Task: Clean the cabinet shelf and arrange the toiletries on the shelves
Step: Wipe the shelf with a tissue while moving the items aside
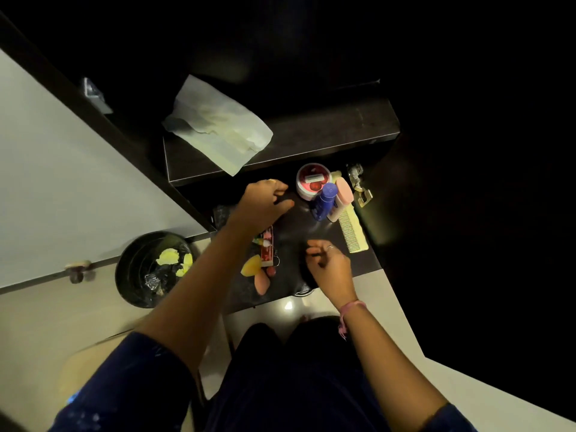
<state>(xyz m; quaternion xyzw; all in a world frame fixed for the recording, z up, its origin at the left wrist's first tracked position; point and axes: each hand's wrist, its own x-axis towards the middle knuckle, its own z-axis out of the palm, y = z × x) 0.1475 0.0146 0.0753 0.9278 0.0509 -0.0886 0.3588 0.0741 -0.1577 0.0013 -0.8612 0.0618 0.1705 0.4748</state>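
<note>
Toiletries sit on the lower shelf (290, 232). Far right cluster: red-lidded jar (312, 181), blue bottle (325, 201) and pink bottle (341, 194) touching, cream comb (352, 229) just beside them.

Near left: a red packet (267, 249), yellow and pink sponges (255, 272).

Left hand (265, 204) hovers over the shelf middle, fingers loosely spread, holding nothing. Right hand (328, 266) is near the front edge, fingers curled narrow; possibly pinching something small and dark, too dim to tell.

Handling, my guess: bottles light, rigid, smooth plastic, so wrap round the body, not the cap. Jar is squat; take it by the rim. Comb stiff and thin, pinch the spine. Sponges soft, no care needed.

Cloth (218, 126) lies limp on the upper shelf (311, 135), overhanging the front edge.

Black bin (149, 269) on the floor, left: yellow crumpled scraps and a dark wrapper.
</note>
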